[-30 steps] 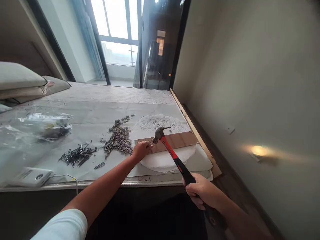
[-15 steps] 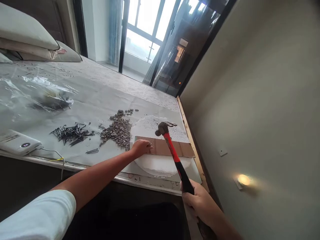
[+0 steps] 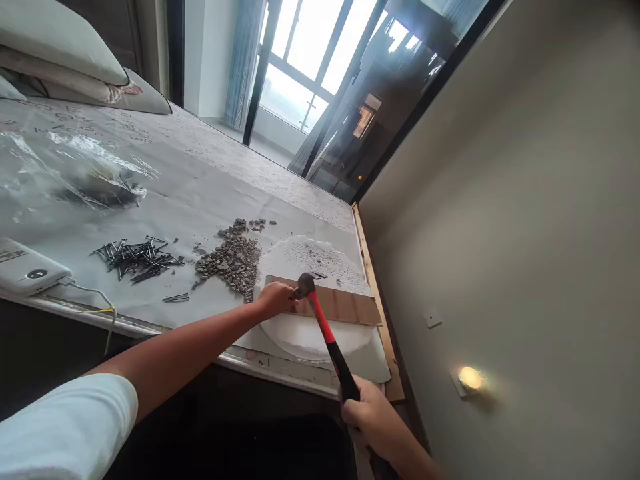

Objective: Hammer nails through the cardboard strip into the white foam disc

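Right hand (image 3: 371,419) is clamped around the black grip at the lower end of a claw hammer (image 3: 327,332), low in the view and off the near edge of the mattress (image 3: 210,177). The red part of the shaft slants up and to the left, and the steel head is down at the left end of a wooden board (image 3: 343,307). Left hand (image 3: 274,300) rests on that same end of the board with its fingers drawn together, the fingertips just beside the hammer head; whatever they pinch is too small to tell. The board lies flat across a round white foam disc (image 3: 305,337), which sits near the right edge of the mattress beside a wooden strip along the wall. Just left of the disc is a heap of grey gravel (image 3: 231,261), and further left a loose pile of dark nails (image 3: 131,257), with one nail (image 3: 176,298) lying apart near the edge. A white power bank (image 3: 27,273) with a cable sits at the near left, a crumpled clear plastic bag (image 3: 95,180) lies behind it, and pillows (image 3: 60,43) are stacked at the far left.
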Demonstrator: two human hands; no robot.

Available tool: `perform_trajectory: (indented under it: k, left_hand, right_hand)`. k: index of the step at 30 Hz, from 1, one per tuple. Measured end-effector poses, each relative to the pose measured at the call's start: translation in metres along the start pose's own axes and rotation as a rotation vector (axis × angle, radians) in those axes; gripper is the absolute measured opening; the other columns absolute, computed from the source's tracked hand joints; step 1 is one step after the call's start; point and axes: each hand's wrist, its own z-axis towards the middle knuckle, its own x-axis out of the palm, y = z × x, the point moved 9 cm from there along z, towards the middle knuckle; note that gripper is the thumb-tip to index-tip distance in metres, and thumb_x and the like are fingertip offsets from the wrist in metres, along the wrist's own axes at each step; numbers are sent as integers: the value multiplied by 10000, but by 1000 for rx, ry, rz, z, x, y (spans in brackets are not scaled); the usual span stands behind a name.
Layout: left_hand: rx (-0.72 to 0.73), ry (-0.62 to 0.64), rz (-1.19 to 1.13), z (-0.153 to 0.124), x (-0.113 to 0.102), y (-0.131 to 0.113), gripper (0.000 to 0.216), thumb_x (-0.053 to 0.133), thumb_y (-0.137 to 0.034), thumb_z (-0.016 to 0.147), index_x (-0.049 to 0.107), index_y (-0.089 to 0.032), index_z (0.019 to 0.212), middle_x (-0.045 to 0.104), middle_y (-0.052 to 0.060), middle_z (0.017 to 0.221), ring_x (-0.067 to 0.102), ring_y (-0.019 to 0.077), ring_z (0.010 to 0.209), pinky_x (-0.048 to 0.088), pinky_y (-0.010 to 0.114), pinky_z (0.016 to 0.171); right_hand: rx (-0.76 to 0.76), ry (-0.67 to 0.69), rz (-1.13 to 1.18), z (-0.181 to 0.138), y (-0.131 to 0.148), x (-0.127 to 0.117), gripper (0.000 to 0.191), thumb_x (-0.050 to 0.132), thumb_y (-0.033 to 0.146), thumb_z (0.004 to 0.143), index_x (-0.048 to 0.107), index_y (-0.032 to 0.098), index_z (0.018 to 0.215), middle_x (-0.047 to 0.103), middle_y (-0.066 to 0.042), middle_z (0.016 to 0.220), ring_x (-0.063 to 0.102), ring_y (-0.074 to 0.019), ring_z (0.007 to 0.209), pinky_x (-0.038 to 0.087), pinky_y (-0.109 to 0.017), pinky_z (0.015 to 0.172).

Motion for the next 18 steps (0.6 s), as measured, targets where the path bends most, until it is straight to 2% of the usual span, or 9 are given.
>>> perform_trajectory:
  k: [6,12,14,18]
  left_hand:
    - [25,4,-18,-1,-3,-6,270,604,-335,716,623,-158,512,589,38,552,535,153,569,318,252,546]
    - [170,112,-165,0,-13,-13,65,541,-112,599,598,-144,610,557,0,570,471,114,554,317,230,525]
    - [123,93,-267,0,-20,-6,128,501,-113,582,574,-154,678,530,-27,575,440,102,545,316,219,515]
    - [-95,39,-596,4,-23,17,95,463,-194,607,503,-170,690,522,-29,596,440,101,547,339,214,499]
  right_hand:
    - [-15,-68,14,1,-3,-4,110,418,192,599,357,220,685,270,128,404,225,-39,266,199,-171,250]
    - [52,-2,13,9,-19,9,133,396,167,565,341,221,673,273,127,422,223,-37,264,198,-177,253]
    - [13,-10,20,8,-15,6,115,395,178,583,345,222,678,268,128,410,229,-43,263,192,-180,255]
    - [-20,-46,59,9,-12,-1,112,400,206,582,351,225,680,266,134,396,221,-43,250,183,-176,241]
